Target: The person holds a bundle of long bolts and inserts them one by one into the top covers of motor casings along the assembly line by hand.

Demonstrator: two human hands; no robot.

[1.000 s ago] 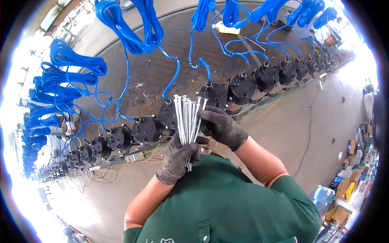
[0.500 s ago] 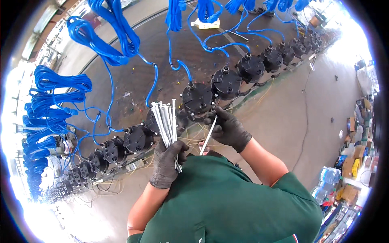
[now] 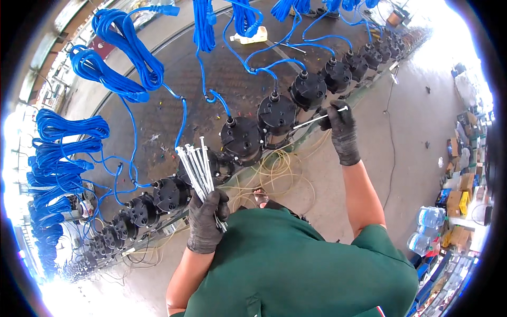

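Observation:
My left hand (image 3: 205, 224), in a dark grey glove, is closed round a bundle of long silvery bolts (image 3: 196, 169), their headed ends pointing up and away from me. A single long bolt (image 3: 310, 123) is pinched in my gloved right hand (image 3: 342, 134), lying nearly level. Its thin end points left, close to the side of a round black motor-like housing (image 3: 277, 112); whether it touches, I cannot tell. Another black housing (image 3: 240, 136) stands to the left of that one, and blue cables rise from their tops.
Similar black housings (image 3: 170, 194) run in a long diagonal row along the dark table's edge (image 3: 158, 119). Coiled blue cables (image 3: 127, 47) hang above. A yellowish bottle (image 3: 252, 36) lies farther back. Pale thin tubing (image 3: 277, 166) loops below the row. Boxes (image 3: 453, 217) and water bottles (image 3: 430, 216) stand at right.
My right hand has moved right and farther away, and its bolt has swung from steep to nearly level. The left hand still grips the bundle, slightly lower and farther left.

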